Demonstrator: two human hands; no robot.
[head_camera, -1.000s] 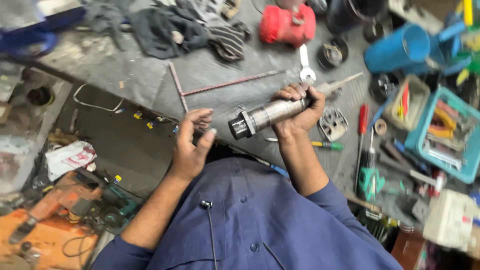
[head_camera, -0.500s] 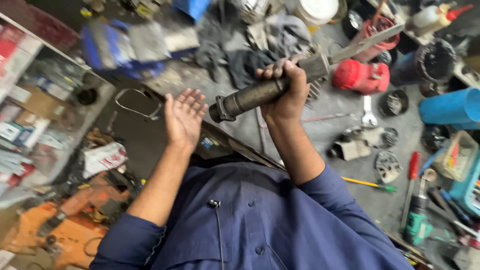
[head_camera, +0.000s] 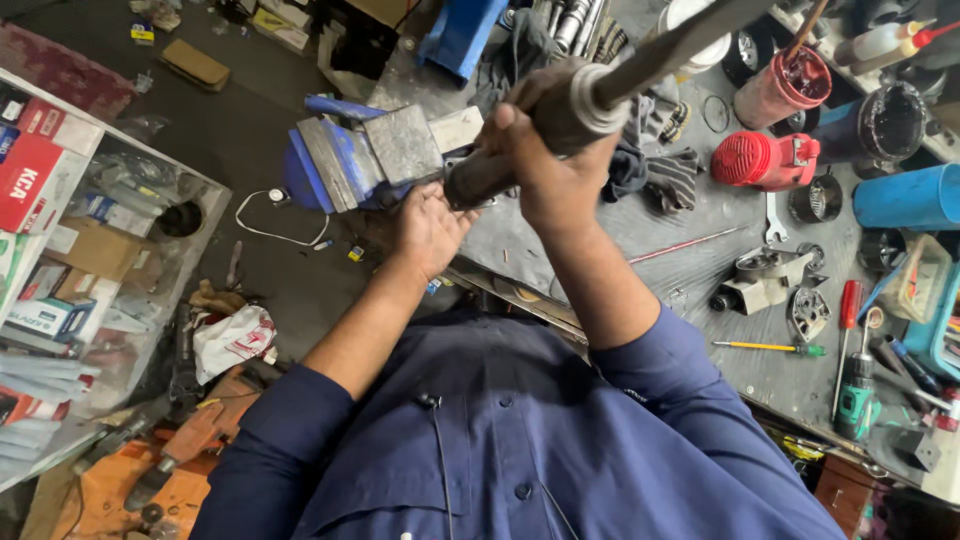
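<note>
Gripping the dark metal shaft assembly (head_camera: 520, 150) around its upper body, the right hand (head_camera: 550, 165) was closed firmly on it, fingers wrapped full round. The left hand (head_camera: 430, 228) lay open-palmed against the lower end of the assembly, fingers spread and cupping rather than clasping. The part was held raised over the bench (head_camera: 700, 300), its lower end just beside the blue bench vise (head_camera: 375, 155).

In my judgement, the step in hand called for keeping the lower end steady and in line with the vise; the left palm should guide, with fingers kept out from between part and vise, while the right hand carried the weight.

The assembly appeared as a long cylindrical piece, dark and greasy along the body, with a pale collar (head_camera: 590, 100) near the top and a narrower flat-sided bar (head_camera: 680, 40) running on beyond it, tilted up toward the camera. Whether the lower end touched the vise could not be told.
</note>
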